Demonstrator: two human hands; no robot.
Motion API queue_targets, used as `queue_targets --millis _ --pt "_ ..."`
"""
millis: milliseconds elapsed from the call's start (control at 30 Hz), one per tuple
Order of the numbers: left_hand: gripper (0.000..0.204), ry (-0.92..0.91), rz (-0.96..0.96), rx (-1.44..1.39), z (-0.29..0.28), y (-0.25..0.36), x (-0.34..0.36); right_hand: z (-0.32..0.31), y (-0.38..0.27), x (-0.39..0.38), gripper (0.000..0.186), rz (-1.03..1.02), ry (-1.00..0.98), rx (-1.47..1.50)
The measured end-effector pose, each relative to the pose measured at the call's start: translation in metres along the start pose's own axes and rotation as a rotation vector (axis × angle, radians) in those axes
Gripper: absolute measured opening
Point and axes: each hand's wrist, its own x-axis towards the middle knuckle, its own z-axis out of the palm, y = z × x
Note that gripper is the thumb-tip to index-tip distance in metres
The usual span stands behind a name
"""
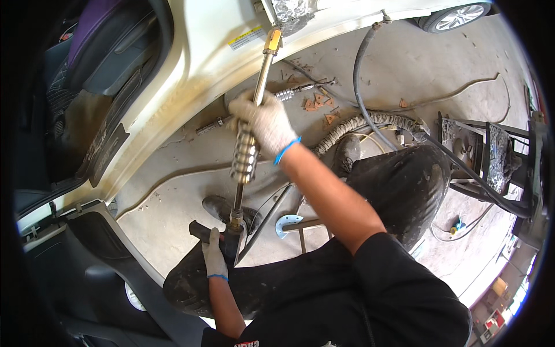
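Observation:
A steel slide hammer (244, 159) runs slantwise from the white car body (196, 69) down to my lap. Its brass-coloured end fitting (272, 43) meets the body at a silvery, bare-metal patch (293, 13). My right hand (264, 122), in a whitish work glove, is closed round the upper part of the ribbed sliding weight and the shaft. At the lower end, my gloved left hand (214, 257) grips the black handle (232, 242). The palm side of both hands is hidden.
Behind my right hand a second slide hammer (284, 95) lies on the concrete floor, near several rusty metal pieces (319, 103). Hoses and a wrapped cable (352, 124) cross the floor. An open car door (104, 254) stands at left, a black metal rack (480, 150) at right.

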Motion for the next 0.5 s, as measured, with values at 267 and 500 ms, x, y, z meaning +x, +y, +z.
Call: queue_targets --millis 267,500 --pt "0.033 0.016 -0.019 -0.041 -0.004 0.001 0.005 0.028 0.056 -0.049 0.013 0.116 0.121 -0.047" --pt "0.032 -0.033 0.001 -0.027 0.006 0.007 -0.008 -0.004 -0.001 0.012 0.015 -0.043 -0.027 0.049"
